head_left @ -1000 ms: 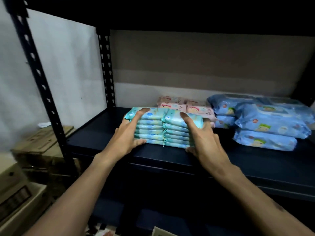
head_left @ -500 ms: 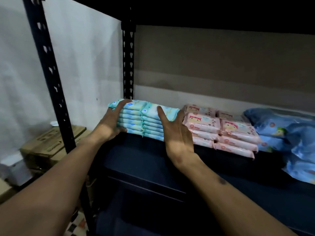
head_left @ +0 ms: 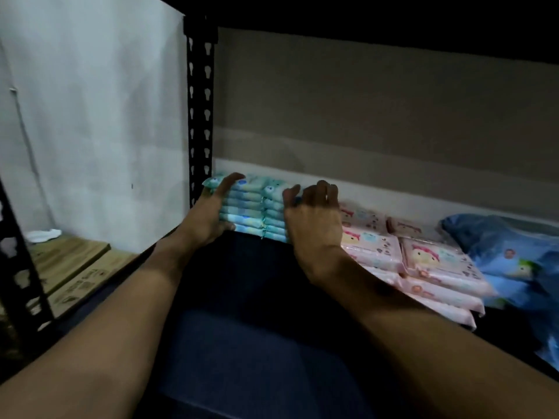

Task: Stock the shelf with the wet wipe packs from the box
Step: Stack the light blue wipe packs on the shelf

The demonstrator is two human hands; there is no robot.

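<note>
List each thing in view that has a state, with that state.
Teal packs, stacked in two columns at the shelf's back left corner.
Left hand, grips the packs' left end, thumb on top.
Right hand, fingers curled at the packs' right end; grip unclear.
Pink packs, stacked flat, right of the teal ones.
Blue packs, piled at far right, untouched.
Cardboard boxes, closed, left of the rack.
</note>
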